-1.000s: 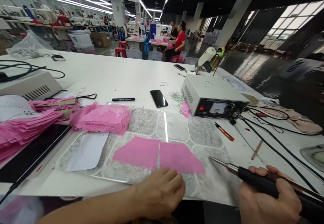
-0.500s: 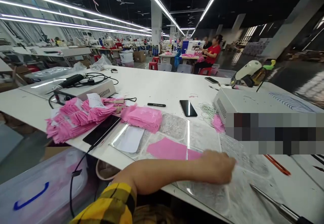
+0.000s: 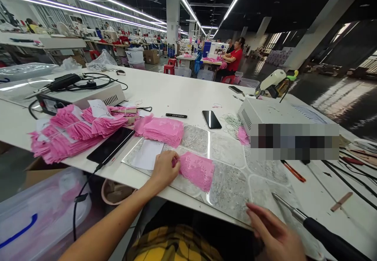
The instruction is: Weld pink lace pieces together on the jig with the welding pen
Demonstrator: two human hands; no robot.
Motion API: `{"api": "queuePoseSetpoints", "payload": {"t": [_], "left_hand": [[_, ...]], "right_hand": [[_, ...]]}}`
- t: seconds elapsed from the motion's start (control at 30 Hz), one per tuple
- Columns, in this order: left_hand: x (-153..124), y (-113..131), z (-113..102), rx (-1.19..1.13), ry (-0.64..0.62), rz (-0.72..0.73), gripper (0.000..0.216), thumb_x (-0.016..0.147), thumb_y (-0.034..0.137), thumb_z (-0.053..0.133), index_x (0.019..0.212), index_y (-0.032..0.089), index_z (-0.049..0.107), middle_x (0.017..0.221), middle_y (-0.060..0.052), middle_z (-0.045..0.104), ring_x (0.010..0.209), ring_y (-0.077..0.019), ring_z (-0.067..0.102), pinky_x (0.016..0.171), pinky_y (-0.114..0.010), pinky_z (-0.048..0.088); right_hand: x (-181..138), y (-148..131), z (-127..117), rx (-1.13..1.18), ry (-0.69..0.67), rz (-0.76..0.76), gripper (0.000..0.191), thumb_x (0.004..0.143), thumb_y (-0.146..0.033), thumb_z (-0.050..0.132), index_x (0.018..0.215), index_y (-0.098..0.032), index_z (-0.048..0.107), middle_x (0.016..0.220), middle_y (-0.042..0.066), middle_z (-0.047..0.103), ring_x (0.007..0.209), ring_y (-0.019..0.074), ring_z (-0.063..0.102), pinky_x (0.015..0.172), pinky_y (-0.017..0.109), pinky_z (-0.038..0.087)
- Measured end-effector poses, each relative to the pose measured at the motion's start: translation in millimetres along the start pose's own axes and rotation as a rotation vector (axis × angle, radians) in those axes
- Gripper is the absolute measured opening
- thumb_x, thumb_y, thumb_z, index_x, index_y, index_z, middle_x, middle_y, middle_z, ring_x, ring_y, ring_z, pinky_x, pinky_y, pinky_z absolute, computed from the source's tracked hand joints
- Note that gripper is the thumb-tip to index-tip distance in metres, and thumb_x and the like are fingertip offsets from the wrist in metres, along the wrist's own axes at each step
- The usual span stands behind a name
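A pink lace fabric piece (image 3: 198, 171) lies flat on the grey stone-patterned mat (image 3: 229, 186). My left hand (image 3: 167, 168) pinches its left end between thumb and fingers. Low on the right, my right hand (image 3: 275, 229) is over the mat's front edge, thumb and forefinger together at the tips; what they hold, if anything, is too small to make out. Just beyond that hand lies a hot-knife-like tool (image 3: 312, 225) with a metal tip and black handle. A stack of pink fabric pieces (image 3: 165, 130) and a white paper (image 3: 147, 153) lie behind my left hand.
Bundled pink pieces (image 3: 76, 129) and a black tablet-like device (image 3: 112, 145) lie left. A phone (image 3: 211, 119), a black marker (image 3: 176, 115), and orange tweezers (image 3: 293, 171) lie on the table. Control boxes (image 3: 271, 113) stand at both sides. A co-worker (image 3: 235, 58) sits far back.
My left hand has drawn back from the right to the fabric's left end. My right hand has come into view. The pink piece now shows a lace surface and a smaller outline.
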State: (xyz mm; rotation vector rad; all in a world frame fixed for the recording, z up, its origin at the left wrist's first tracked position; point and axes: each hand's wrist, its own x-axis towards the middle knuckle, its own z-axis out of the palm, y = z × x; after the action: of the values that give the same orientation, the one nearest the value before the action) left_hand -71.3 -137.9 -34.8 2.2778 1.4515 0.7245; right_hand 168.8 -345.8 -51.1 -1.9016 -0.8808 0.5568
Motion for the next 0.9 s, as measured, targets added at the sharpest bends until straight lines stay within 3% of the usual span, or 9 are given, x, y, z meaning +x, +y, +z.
{"api": "queuePoseSetpoints", "payload": {"t": [0.07,0.2,0.3,0.5,0.63,0.9], "left_hand": [[-4.5,-1.3,0.4,0.018,0.043,0.020,0.010,0.076,0.009,0.055,0.079,0.018,0.057,0.087,-0.003,0.065,0.089,-0.0220,0.058,0.082,-0.037,0.039],[-9.5,-1.7,3.2,0.047,0.109,0.082,0.011,0.077,0.009,0.055,0.079,0.019,0.056,0.096,-0.004,0.066,0.095,-0.0222,0.058,0.084,-0.038,0.039],[-12.4,-3.8,6.4,0.074,0.155,0.120,0.011,0.076,0.009,0.055,0.079,0.019,0.056,0.100,-0.005,0.066,0.098,-0.0236,0.058,0.086,-0.040,0.039],[-18.0,-9.7,11.9,0.125,0.214,0.169,0.009,0.077,0.009,0.056,0.078,0.018,0.057,0.103,-0.007,0.067,0.100,-0.0241,0.059,0.089,-0.042,0.038],[-17.6,-9.7,12.3,0.164,0.222,0.182,0.010,0.078,0.009,0.055,0.079,0.019,0.058,0.106,-0.009,0.067,0.100,-0.0258,0.059,0.090,-0.044,0.039],[-18.5,-11.7,2.0,0.262,0.122,0.187,0.017,0.079,0.010,0.053,0.092,0.018,0.061,0.113,-0.012,0.064,0.103,-0.0289,0.057,0.090,-0.047,0.040]], "right_hand": [[24.8,-20.8,24.0,-0.030,-0.105,-0.138,0.041,0.072,-0.057,0.062,0.088,-0.022,0.073,0.087,0.007,0.072,0.076,0.0212,0.067,0.064,0.028,0.055],[72.8,-47.8,61.6,-0.272,-0.147,-0.274,0.038,0.077,-0.046,0.049,0.095,-0.019,0.069,0.084,0.007,0.069,0.068,0.0178,0.061,0.068,0.033,0.051],[93.9,-54.2,77.1,-0.362,-0.194,-0.300,0.029,0.074,-0.039,0.052,0.090,-0.021,0.068,0.084,0.005,0.067,0.067,0.0166,0.058,0.069,0.033,0.046],[99.6,-53.3,84.0,-0.448,-0.247,-0.333,0.022,0.077,-0.036,0.047,0.072,-0.022,0.063,0.076,0.004,0.064,0.067,0.0170,0.055,0.063,0.031,0.039],[105.6,-57.0,85.3,-0.446,-0.269,-0.388,0.023,0.080,-0.037,0.045,0.075,-0.021,0.062,0.077,0.004,0.064,0.068,0.0169,0.056,0.065,0.031,0.041],[110.5,-63.2,87.1,-0.439,-0.244,-0.474,0.019,0.079,-0.033,0.048,0.081,-0.021,0.063,0.075,0.003,0.064,0.061,0.0157,0.057,0.057,0.029,0.043]]}}
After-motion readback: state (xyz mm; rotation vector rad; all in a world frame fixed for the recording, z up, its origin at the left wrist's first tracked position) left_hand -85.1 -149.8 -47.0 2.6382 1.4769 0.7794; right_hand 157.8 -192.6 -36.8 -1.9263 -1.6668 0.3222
